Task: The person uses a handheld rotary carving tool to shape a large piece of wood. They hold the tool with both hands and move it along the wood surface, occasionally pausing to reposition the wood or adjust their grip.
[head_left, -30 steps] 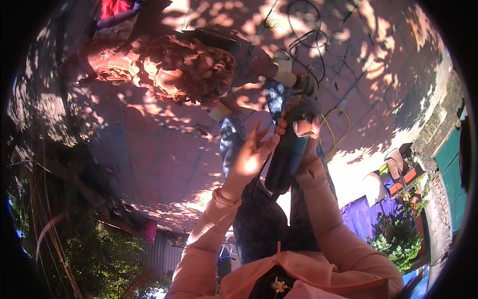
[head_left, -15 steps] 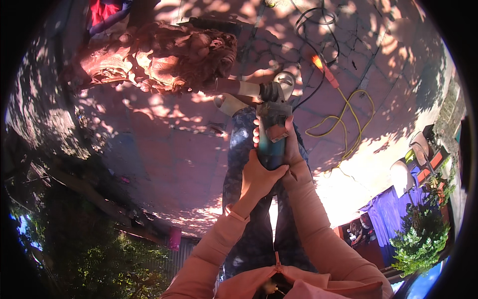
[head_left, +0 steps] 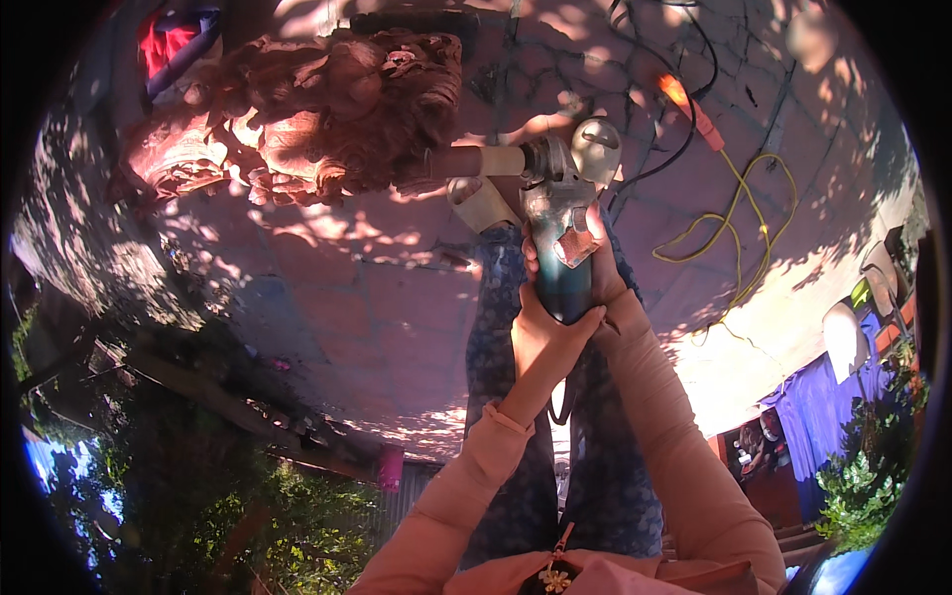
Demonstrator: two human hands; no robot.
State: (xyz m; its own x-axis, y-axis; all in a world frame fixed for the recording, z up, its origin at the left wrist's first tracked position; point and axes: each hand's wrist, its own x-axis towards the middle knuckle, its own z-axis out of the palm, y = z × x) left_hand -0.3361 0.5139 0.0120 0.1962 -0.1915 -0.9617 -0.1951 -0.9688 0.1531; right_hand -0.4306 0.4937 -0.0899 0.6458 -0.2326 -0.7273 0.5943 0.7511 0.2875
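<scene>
Teal power tool (head_left: pixel 566 291) with grey head (head_left: pixel 555 199) and reddish patch (head_left: pixel 575 245) (in the grip of both hands (head_left: pixel 543 331) (head_left: pixel 607 276))

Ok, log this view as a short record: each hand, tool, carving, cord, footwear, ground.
Left hand: left hand wrapped around the rear end of the power tool
Right hand: right hand gripping the tool's body from its right side
Tool: teal and grey body, cylindrical head pointing left
Carving: ornate reddish-brown carving, beside the head's tip; contact cannot be told
Cord: yellow cord looped on the right, meeting an orange connector
Footwear: pale shoes
Ground: reddish paving, sun-dappled
</scene>
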